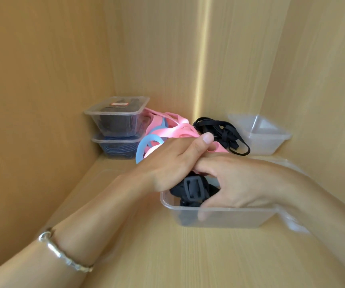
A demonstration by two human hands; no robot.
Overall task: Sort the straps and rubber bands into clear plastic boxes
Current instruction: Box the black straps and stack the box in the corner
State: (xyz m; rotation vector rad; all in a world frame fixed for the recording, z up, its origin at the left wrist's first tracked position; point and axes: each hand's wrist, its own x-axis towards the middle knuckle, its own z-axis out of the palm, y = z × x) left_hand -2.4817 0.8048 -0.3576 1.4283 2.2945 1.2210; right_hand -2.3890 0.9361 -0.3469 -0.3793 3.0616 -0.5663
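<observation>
Currently holding black strap [192, 189] down in box [219, 219] with right grip [240, 183], pinching pink bands [180, 129] just behind with left grip [171, 159]; risks dragging tangled pink in too.

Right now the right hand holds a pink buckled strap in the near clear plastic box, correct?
No. The head view shows that the right hand holds a black buckled strap, not a pink one, in the near clear plastic box.
</observation>
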